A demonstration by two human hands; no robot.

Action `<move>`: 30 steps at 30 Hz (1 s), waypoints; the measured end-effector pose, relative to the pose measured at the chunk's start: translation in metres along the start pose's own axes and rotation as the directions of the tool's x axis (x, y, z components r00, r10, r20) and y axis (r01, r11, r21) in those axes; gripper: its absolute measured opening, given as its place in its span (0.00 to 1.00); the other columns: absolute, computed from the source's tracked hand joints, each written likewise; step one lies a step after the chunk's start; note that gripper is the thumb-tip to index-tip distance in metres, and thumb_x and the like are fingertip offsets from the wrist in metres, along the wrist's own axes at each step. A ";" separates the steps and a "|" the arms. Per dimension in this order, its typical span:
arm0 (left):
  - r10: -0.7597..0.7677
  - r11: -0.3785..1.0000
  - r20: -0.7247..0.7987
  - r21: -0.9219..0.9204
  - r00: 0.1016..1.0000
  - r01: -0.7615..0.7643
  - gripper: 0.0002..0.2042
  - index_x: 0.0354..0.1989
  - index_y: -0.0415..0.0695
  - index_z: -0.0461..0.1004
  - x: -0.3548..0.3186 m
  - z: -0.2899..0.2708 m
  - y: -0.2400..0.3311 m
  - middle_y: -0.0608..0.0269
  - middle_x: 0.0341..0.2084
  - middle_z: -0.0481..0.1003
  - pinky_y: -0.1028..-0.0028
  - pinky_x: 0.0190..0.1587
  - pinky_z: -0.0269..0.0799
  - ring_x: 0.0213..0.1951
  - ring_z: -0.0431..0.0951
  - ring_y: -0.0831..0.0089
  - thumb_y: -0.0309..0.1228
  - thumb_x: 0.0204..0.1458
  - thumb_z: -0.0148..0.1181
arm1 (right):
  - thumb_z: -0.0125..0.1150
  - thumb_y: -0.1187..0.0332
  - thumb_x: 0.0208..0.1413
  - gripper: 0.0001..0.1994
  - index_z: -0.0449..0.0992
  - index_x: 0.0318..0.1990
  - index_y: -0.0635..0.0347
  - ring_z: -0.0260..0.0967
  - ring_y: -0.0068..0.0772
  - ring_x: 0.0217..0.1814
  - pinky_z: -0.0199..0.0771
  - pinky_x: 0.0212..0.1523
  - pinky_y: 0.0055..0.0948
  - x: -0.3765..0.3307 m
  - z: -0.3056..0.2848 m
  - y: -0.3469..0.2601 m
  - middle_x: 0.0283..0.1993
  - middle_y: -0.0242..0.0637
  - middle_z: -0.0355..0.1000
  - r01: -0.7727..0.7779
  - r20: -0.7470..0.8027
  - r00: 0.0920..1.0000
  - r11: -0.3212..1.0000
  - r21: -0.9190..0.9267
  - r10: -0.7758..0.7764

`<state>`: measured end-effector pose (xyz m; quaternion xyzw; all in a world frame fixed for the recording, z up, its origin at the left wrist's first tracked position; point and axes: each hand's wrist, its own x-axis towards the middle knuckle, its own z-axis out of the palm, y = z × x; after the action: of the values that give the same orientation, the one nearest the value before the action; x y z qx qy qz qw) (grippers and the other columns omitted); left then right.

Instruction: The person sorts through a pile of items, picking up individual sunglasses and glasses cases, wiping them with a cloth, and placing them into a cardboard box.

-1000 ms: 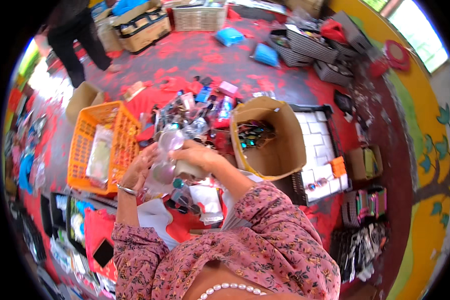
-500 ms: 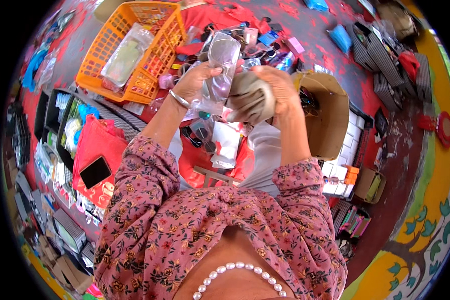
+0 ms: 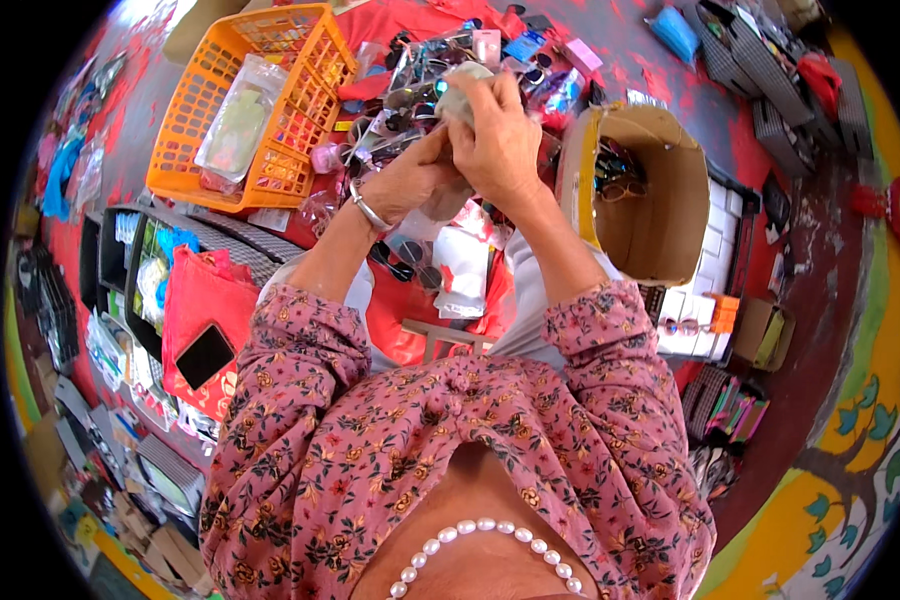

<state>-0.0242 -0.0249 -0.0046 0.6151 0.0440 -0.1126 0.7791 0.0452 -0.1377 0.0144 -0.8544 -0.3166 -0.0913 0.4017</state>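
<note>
My right hand (image 3: 498,140) is closed around a pale greyish cloth (image 3: 462,92), bunched up above the fingers. Close beside it, my left hand (image 3: 410,182) is curled with its thumb and fingers pressed together, the two hands touching. What my left hand grips is mostly covered by my right hand; a brownish see-through bit (image 3: 446,203) shows just below the fingers. Beyond the hands lies a pile of sunglasses (image 3: 400,98) and small packets. Between my knees are dark sunglasses (image 3: 407,258) and a white packet (image 3: 460,275).
An orange plastic basket (image 3: 310,130) stands at the far left, holding a clear-wrapped pack (image 3: 240,125). To the right is an open cardboard box (image 3: 660,225) with sunglasses inside. At the left, a phone (image 3: 205,357) rests on a red bag (image 3: 205,290). White boxes (image 3: 695,320) sit at the right.
My hands have come together, and the cloth now sits higher, over the pile. The clear plastic item raised in my left hand is no longer plainly visible. The view has shifted slightly.
</note>
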 end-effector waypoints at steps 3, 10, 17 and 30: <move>-0.038 0.987 0.254 -0.143 0.967 0.077 0.27 0.58 0.40 0.53 -0.004 -0.004 0.004 0.60 0.50 0.65 0.71 0.50 0.65 0.49 0.67 0.72 0.23 0.47 0.49 | 0.57 0.72 0.44 0.12 0.74 0.39 0.57 0.69 0.34 0.32 0.71 0.32 0.28 0.012 -0.002 0.051 0.34 0.38 0.71 -0.100 -0.275 0.957 0.995 -0.019 0.091; 0.056 0.936 0.026 -0.349 0.998 -0.043 0.27 0.58 0.39 0.53 0.002 -0.029 0.006 0.52 0.51 0.64 0.69 0.47 0.70 0.47 0.70 0.69 0.35 0.51 0.53 | 0.52 0.76 0.47 0.08 0.73 0.35 0.70 0.66 0.25 0.27 0.66 0.30 0.20 0.016 -0.033 0.066 0.28 0.38 0.71 -0.415 0.056 0.739 0.388 0.823 0.672; 0.077 0.930 -0.183 -0.340 0.980 -0.137 0.20 0.58 0.41 0.53 0.007 -0.042 0.005 0.62 0.50 0.64 0.73 0.50 0.63 0.49 0.65 0.74 0.34 0.58 0.40 | 0.53 0.72 0.51 0.06 0.72 0.32 0.66 0.67 0.23 0.25 0.67 0.25 0.20 0.013 -0.020 0.037 0.27 0.34 0.71 -0.442 0.281 0.767 0.156 0.883 0.577; 0.038 0.684 -0.416 -0.652 0.909 -0.327 0.21 0.48 0.40 0.64 0.014 -0.060 0.009 0.56 0.40 0.71 0.66 0.44 0.70 0.40 0.73 0.66 0.44 0.59 0.32 | 0.54 0.65 0.46 0.10 0.70 0.36 0.56 0.68 0.49 0.34 0.67 0.33 0.41 -0.040 0.027 -0.032 0.34 0.45 0.70 -0.011 0.343 0.931 0.931 0.364 -0.124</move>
<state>-0.0042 0.0331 -0.0130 0.2787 0.1670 0.1105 0.9393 -0.0085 -0.1212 0.0001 -0.7589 -0.4210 0.1146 0.4835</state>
